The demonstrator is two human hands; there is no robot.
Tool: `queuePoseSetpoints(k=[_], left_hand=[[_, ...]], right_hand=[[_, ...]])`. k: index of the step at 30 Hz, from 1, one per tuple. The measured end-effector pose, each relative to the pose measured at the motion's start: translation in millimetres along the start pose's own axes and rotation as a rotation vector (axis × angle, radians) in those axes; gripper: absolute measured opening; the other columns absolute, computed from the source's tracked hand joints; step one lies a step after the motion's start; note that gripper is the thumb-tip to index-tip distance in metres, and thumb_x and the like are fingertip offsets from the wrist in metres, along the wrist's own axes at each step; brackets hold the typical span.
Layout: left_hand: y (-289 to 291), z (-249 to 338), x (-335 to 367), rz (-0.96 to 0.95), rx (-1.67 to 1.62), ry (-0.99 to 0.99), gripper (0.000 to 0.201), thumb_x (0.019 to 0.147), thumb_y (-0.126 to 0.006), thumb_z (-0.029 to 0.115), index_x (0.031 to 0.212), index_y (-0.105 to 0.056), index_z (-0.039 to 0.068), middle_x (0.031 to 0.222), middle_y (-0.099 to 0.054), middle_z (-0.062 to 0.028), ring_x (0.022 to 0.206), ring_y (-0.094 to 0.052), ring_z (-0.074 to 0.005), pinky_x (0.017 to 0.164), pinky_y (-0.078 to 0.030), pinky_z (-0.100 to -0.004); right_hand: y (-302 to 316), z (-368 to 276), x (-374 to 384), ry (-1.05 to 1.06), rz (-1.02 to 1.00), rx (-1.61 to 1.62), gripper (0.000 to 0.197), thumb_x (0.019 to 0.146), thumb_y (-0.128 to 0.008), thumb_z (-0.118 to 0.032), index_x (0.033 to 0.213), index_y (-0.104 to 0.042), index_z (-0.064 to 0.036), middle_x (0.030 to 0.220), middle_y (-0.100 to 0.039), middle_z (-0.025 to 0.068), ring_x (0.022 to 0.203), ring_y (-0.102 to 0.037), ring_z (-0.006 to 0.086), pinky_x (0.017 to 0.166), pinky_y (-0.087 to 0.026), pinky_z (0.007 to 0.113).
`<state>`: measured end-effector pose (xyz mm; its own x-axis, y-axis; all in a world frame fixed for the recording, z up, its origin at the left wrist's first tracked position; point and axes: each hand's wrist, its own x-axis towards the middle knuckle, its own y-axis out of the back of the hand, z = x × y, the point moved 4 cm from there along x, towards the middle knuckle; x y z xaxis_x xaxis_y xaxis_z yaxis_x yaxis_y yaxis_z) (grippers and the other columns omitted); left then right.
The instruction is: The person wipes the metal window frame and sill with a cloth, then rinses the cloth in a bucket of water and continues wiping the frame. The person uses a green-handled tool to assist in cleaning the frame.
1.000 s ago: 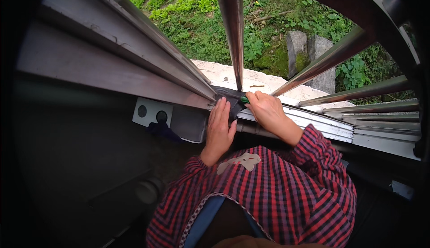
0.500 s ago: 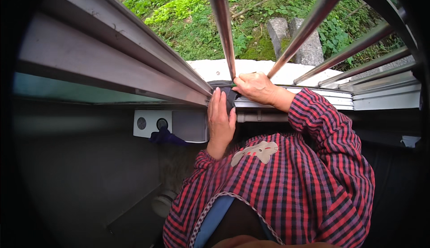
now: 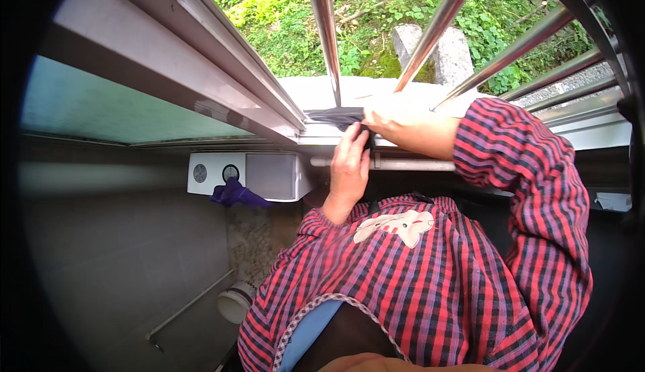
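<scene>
A crumpled black cloth (image 3: pixel 336 114) lies across the white window sill track, beside the edge of the sliding frame. My right hand (image 3: pixel 390 118) is closed on the cloth at the sill, its fingers washed out by bright light. Just below it, my left hand (image 3: pixel 347 170) has its fingers bent together around the cloth's dark lower end, with the thumb alongside. Both arms wear red-and-black checked sleeves.
Metal bars (image 3: pixel 328 43) stand outside the window, with greenery behind. A sliding window frame (image 3: pixel 168 69) is at the left. Below are a white wall box (image 3: pixel 216 174) with a purple cloth (image 3: pixel 238 192), a pale pipe (image 3: pixel 410 164) and a white bucket (image 3: pixel 235 303).
Both hands have moved right along the sill relative to the window frame, and more of the black cloth lies stretched out on the track. The view has shifted and brightened.
</scene>
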<state>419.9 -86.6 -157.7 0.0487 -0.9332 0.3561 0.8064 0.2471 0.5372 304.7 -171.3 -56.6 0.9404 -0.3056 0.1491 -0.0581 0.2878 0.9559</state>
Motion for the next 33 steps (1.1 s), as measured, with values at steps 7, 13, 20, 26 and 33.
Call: queuePoseSetpoints(k=[7, 13, 20, 26, 33], left_hand=[[-34.4, -13.3, -19.3, -0.098, -0.037, -0.177, 0.033, 0.091, -0.068, -0.001, 0.123, -0.07, 0.003, 0.134, -0.066, -0.0186, 0.125, -0.063, -0.039, 0.106, -0.05, -0.0455], [-14.7, -51.4, -32.9, -0.044, 0.165, -0.093, 0.051, 0.088, -0.073, 0.004, 0.138, -0.064, 0.005, 0.137, -0.063, -0.0166, 0.125, -0.06, -0.0378, 0.107, -0.048, -0.0456], [19.0, -75.5, -12.4, 0.06, 0.225, -0.093, 0.026, 0.087, -0.076, 0.004, 0.112, -0.076, 0.007, 0.093, -0.064, -0.0089, 0.087, -0.061, -0.0287, 0.08, -0.049, -0.0393], [95.5, -105.2, -15.0, 0.603, 0.287, 0.217, 0.016, 0.094, -0.067, -0.001, 0.109, -0.073, 0.001, 0.099, -0.068, -0.0135, 0.091, -0.067, -0.0318, 0.082, -0.053, -0.0396], [71.1, -144.2, -23.5, 0.317, 0.733, 0.213, 0.047, 0.095, -0.075, 0.02, 0.135, -0.062, 0.001, 0.13, -0.059, -0.0192, 0.121, -0.056, -0.0391, 0.103, -0.048, -0.0491]], right_hand=[[-4.1, 0.9, -75.3, -0.306, -0.076, 0.092, 0.031, 0.1, -0.067, -0.032, 0.087, -0.062, -0.0032, 0.066, -0.065, 0.0115, 0.058, -0.068, 0.03, 0.053, -0.054, 0.04], [-61.7, -33.3, -94.7, -0.656, -0.218, 0.275, 0.036, 0.101, -0.067, -0.037, 0.09, -0.056, -0.0039, 0.067, -0.066, 0.0135, 0.063, -0.071, 0.0339, 0.054, -0.056, 0.046], [-64.4, -79.0, -74.8, -0.659, 0.198, 0.615, 0.029, 0.1, -0.071, -0.028, 0.091, -0.055, -0.0052, 0.07, -0.064, 0.0155, 0.061, -0.067, 0.0375, 0.052, -0.052, 0.045], [-55.3, -95.5, -100.2, -0.775, 0.355, 0.862, 0.022, 0.1, -0.07, -0.021, 0.095, -0.059, -0.0027, 0.07, -0.061, 0.0158, 0.061, -0.064, 0.0386, 0.055, -0.05, 0.044], [-59.7, -117.7, -105.1, -0.717, 0.365, 0.958, 0.019, 0.098, -0.072, -0.018, 0.096, -0.063, -0.002, 0.072, -0.063, 0.0153, 0.062, -0.066, 0.0363, 0.054, -0.05, 0.042]])
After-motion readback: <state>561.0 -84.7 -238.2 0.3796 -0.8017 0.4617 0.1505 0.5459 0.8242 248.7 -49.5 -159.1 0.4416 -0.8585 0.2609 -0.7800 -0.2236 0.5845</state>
